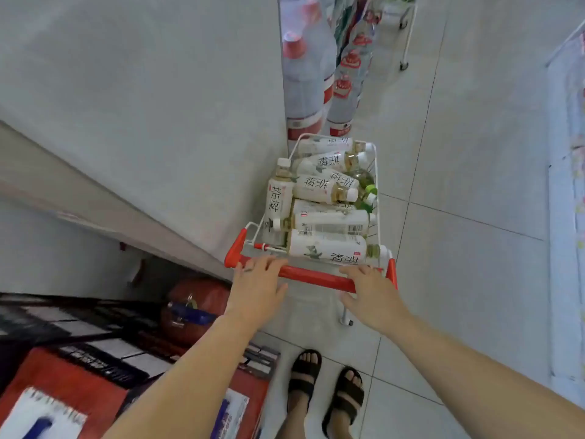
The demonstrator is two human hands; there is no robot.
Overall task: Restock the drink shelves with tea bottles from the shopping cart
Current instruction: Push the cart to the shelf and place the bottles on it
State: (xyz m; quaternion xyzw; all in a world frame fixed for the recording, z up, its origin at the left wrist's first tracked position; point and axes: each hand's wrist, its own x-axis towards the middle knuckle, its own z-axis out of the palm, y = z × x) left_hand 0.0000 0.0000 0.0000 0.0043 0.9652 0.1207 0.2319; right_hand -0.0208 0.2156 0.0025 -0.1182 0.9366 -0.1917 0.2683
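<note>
Cart handle (pixel 316 278) gripped w/ L hand (pixel 257 288), R hand (pixel 371 297); tea bottles (pixel 329 221) inside.

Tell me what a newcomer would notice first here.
A heap of tea bottles fills the cart at the centre of the view, most of them lying on their sides. The left hand and the right hand grip the red handle at the cart's near end. Beyond the cart, at the top of the view, stand tall water bottles with red labels.
</note>
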